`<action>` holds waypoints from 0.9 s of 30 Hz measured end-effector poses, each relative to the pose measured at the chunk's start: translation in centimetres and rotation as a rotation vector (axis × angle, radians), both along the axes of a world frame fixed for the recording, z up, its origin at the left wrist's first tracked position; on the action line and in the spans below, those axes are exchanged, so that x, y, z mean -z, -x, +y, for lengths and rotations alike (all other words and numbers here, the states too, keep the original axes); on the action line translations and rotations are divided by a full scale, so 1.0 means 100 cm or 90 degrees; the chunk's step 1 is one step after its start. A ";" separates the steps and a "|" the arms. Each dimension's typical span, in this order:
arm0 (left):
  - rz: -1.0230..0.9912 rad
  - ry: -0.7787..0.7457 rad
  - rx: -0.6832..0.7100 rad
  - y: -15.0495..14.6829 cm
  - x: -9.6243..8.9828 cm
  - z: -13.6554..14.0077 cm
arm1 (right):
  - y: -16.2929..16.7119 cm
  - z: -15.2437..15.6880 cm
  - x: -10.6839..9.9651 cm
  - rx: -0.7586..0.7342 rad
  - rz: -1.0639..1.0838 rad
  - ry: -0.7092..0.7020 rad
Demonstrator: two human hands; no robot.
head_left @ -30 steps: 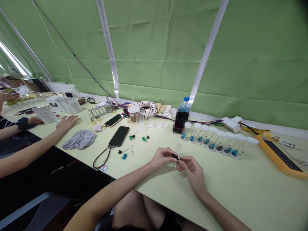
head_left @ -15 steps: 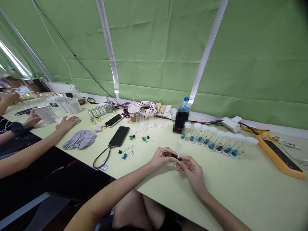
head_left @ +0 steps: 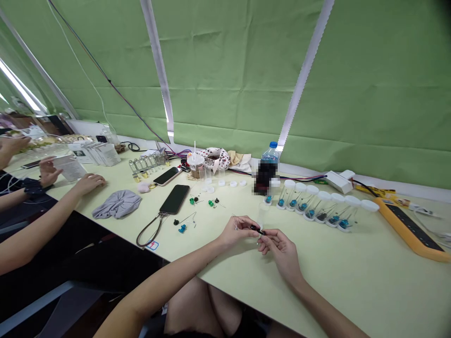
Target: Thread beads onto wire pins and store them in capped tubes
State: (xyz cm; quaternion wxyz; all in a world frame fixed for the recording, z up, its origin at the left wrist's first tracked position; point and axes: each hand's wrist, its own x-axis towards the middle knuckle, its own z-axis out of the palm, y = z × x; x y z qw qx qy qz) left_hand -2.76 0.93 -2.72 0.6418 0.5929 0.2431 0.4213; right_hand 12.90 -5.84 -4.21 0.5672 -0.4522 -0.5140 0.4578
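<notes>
Between my two hands is a small black piece [head_left: 258, 230] with a thin metal wire, too small to name exactly. My left hand [head_left: 240, 230] pinches its left side, and my right hand [head_left: 279, 246] pinches its right side, the fingertips almost meeting. Just behind them stands a clear tube [head_left: 262, 213]. To the left on the table lie a blue piece with a bent wire [head_left: 182, 228], a black knob [head_left: 176, 222] and green pieces [head_left: 211, 203] with wires. On the right, a row of clear tubes with white caps [head_left: 311, 191] holds mostly blue pieces.
An orange power strip [head_left: 410, 227] lies at the right. Left of my hands are a black phone [head_left: 174, 199] with a strap, a second phone [head_left: 167, 176] and a grey cloth [head_left: 117, 204]. A drink cup [head_left: 196, 165] stands behind. At far left, a co-worker's hand [head_left: 89, 183] rests near white cards.
My hands stay almost still around the black piece. The co-worker's nearer hand has drawn back to the left, away from the cards.
</notes>
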 end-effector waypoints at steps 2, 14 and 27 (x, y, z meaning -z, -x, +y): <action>-0.001 0.003 0.001 0.000 -0.001 0.000 | 0.000 0.001 0.001 0.001 0.001 0.001; -0.015 0.009 0.002 0.000 0.001 0.001 | -0.002 0.002 0.001 0.040 -0.051 -0.012; -0.005 0.017 0.005 0.000 -0.002 -0.002 | 0.001 0.000 -0.003 0.053 0.000 -0.012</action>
